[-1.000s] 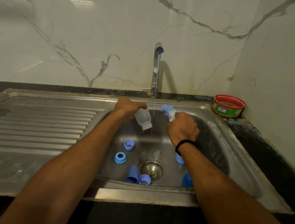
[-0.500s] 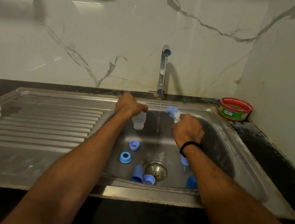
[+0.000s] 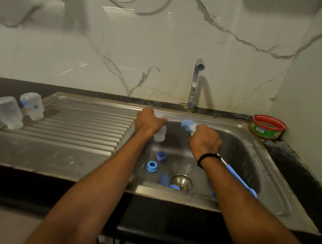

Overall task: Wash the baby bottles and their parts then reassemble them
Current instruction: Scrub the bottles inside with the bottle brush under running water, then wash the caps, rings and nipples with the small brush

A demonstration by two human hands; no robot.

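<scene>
My left hand (image 3: 149, 121) grips a clear baby bottle (image 3: 159, 135) mouth-down over the sink basin (image 3: 242, 157). In my right hand (image 3: 205, 140) is a bottle brush; its blue-white head (image 3: 188, 125) sits under the thin stream from the tap (image 3: 195, 82), and its blue handle (image 3: 240, 180) runs back under my forearm. Blue collars (image 3: 151, 166) (image 3: 161, 156), a blue cap (image 3: 164, 179) and clear teats lie on the basin floor around the drain (image 3: 181, 181). Two clear bottles (image 3: 8, 112) (image 3: 32, 105) stand upside down on the drainboard.
The ribbed steel drainboard (image 3: 81, 129) stretches left of the basin. A red and green round tub (image 3: 267, 127) sits on the dark counter at the back right corner. Marble wall panels close in behind and on the right.
The bottle has turned from tilted toward the stream to mouth-down, away from it. The brush head now sits under the water. The view has shifted, showing both bottles on the drainboard.
</scene>
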